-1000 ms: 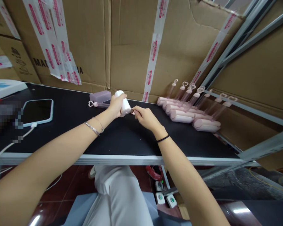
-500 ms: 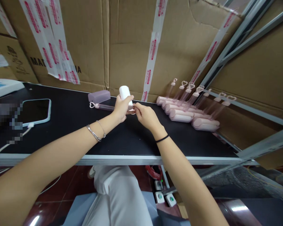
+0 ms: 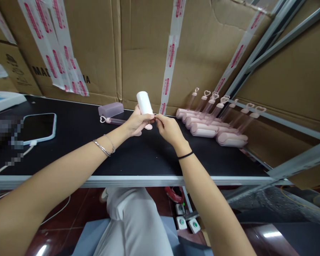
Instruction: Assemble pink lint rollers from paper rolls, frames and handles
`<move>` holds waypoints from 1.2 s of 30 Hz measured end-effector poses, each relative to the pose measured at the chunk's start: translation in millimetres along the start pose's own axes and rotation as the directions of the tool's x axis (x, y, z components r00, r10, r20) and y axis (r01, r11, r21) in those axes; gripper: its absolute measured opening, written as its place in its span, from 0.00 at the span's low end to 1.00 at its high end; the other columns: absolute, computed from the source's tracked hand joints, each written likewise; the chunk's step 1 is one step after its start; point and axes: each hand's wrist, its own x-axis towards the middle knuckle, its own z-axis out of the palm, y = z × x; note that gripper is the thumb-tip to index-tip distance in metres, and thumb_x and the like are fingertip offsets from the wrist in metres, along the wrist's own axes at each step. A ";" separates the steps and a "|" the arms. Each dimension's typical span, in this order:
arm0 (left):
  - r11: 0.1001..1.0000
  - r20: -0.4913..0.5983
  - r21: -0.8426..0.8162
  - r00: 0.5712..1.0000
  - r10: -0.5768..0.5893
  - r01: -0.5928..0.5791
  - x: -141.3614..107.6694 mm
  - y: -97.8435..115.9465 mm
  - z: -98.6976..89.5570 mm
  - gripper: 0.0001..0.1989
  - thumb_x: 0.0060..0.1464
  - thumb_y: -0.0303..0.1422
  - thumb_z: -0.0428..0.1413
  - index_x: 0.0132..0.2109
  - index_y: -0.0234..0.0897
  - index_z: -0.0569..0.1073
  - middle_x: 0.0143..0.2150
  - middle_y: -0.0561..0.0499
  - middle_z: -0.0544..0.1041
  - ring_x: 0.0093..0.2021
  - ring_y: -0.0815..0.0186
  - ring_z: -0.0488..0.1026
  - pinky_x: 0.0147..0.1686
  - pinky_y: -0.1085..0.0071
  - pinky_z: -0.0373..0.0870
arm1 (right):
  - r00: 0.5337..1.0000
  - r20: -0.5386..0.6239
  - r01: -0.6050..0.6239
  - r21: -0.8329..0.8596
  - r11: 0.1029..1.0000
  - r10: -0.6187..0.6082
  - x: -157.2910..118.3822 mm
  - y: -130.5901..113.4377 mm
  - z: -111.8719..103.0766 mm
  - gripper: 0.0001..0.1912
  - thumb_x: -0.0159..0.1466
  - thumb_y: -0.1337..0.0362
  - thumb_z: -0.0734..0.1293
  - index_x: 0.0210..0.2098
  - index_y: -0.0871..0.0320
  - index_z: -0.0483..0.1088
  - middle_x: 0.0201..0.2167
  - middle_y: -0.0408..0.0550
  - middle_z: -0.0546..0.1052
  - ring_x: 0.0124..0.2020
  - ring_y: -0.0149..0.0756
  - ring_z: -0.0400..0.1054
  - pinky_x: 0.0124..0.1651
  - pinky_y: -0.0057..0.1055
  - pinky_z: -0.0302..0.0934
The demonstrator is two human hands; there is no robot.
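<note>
Just right of the purple box (image 3: pixel 110 109), gripping the white cylinder (image 3: pixel 145 102) in the left hand (image 3: pixel 137 122), now higher and with its lower face turned from view, pinching at its base with the right hand (image 3: pixel 167 128), on what cannot be told, suggesting unfinished work there.

White cylinder (image 3: pixel 144 102): plain, smooth, rounded rim at the top end. You hold it in your left hand (image 3: pixel 138 122), above the black tabletop (image 3: pixel 160 156), near upright, top leaning slightly left. Lower end hidden behind your left thumb. Your right hand's (image 3: pixel 168 131) fingertips meet just beside that end; whatever they pinch is too small to make out. Pale pink rounded piece (image 3: pixel 148 126): partly visible below the cylinder, beside your left fingers; attachment unclear.
</note>
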 end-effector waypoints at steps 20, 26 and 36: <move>0.988 -0.170 0.154 0.985 0.034 -0.008 3.8 -8.7 -2.2 0.30 0.31 0.25 0.59 0.43 0.39 0.56 0.37 0.56 0.67 0.31 0.71 0.68 0.30 0.70 0.68 | 0.992 0.117 -0.023 -0.222 0.975 0.050 -0.7 -14.9 0.2 0.17 0.68 0.64 0.52 0.49 0.52 0.68 0.44 0.48 0.78 0.41 0.42 0.73 0.36 0.30 0.57; 0.999 -0.139 0.034 0.990 -0.002 0.007 4.0 -3.9 -2.3 0.28 0.31 0.24 0.59 0.42 0.38 0.58 0.35 0.56 0.69 0.31 0.71 0.70 0.33 0.69 0.67 | 0.993 0.066 -0.096 -0.089 0.991 0.102 0.6 -11.1 1.4 0.17 0.69 0.64 0.51 0.50 0.55 0.68 0.40 0.49 0.79 0.39 0.39 0.72 0.39 0.29 0.58; 0.996 -0.125 0.083 0.992 0.018 -0.008 1.3 -8.7 -2.1 0.30 0.31 0.23 0.59 0.43 0.39 0.57 0.37 0.56 0.68 0.31 0.72 0.70 0.29 0.71 0.68 | 0.993 0.061 -0.090 -0.220 0.971 0.106 -0.2 -12.5 3.2 0.16 0.68 0.64 0.52 0.44 0.54 0.69 0.39 0.49 0.79 0.38 0.41 0.73 0.34 0.29 0.55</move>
